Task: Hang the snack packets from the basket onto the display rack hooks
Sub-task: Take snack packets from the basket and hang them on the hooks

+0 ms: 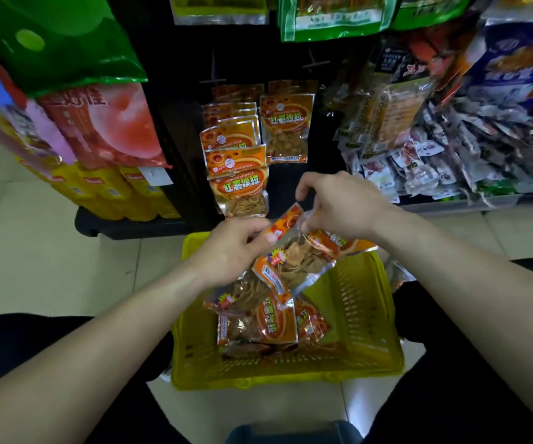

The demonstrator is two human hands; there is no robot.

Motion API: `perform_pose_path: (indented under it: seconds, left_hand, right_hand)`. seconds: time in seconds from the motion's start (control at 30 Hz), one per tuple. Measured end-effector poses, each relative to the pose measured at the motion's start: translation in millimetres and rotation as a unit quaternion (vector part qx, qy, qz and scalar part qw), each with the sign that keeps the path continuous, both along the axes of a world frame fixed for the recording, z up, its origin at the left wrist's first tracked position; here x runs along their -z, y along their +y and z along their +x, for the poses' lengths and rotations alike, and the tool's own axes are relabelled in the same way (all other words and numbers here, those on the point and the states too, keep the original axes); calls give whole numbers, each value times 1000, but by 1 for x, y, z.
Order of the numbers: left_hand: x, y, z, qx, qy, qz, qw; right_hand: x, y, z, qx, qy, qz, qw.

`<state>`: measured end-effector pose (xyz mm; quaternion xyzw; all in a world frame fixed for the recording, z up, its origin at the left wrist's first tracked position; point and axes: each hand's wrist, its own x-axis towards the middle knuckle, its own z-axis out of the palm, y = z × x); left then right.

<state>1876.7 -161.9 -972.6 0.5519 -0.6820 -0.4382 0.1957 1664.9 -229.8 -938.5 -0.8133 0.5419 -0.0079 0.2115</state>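
Note:
A yellow plastic basket point(358, 318) stands on the floor between my knees, with several orange snack packets point(268, 318) lying in it. Above the basket's far rim both hands hold one orange snack packet point(294, 257). My left hand point(233, 251) grips its top edge with the thumb on top. My right hand point(339, 203) pinches the same top edge from the right. On the black display rack point(182, 100) straight ahead, matching orange packets hang in two columns: a long stack on the left hook point(236, 168) and a shorter stack on the right hook point(287, 129).
Large green and pink bags point(98, 123) hang at the left above yellow packs. A shelf at the right holds a heap of small mixed packets point(451, 155). Green bags point(332, 14) hang overhead. Pale floor tiles surround the basket; my dark trousers flank it.

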Motion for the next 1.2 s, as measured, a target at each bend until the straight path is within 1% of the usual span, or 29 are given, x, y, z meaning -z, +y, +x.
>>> perform_pose_path:
  seconds: [0.1,0.2,0.33,0.5,0.6,0.67,0.8,0.87,0.93,0.97,1.2]
  left_hand:
    - [8,-1,-8,8,-2,-5,1000]
    - [18,-11,-7,-2,2,4,1000]
    - [22,-25,-2,-19,-5,6,1000]
    - [20,-39,1,-4,-57,8,998]
    - [19,-45,3,-12,-105,-29,994]
    - [18,-48,5,-26,-119,-47,991]
    - [14,-53,12,-62,-107,-35,992]
    - [14,-53,15,-73,-86,-35,993]
    - [16,-52,16,-82,-46,-9,996]
    - [18,-52,17,-86,-29,7,996]
    - [19,-45,9,-98,36,75,992]
  right_hand:
    - [6,-2,1,-12,13,13,1000]
    - [15,-9,11,-12,5,26,1000]
    - [24,-14,26,-9,-4,13,1000]
    - [25,-20,31,8,9,-22,1000]
    - [26,-21,31,9,9,-59,998]
    - [26,-24,27,25,-12,-61,998]
    - [25,-40,4,48,-107,-4,993]
    - [26,-46,-7,61,-135,50,988]
    - [28,-45,-12,69,-177,127,973]
    - [30,-43,-13,68,-193,151,967]
    - [43,-31,-8,72,-237,123,961]
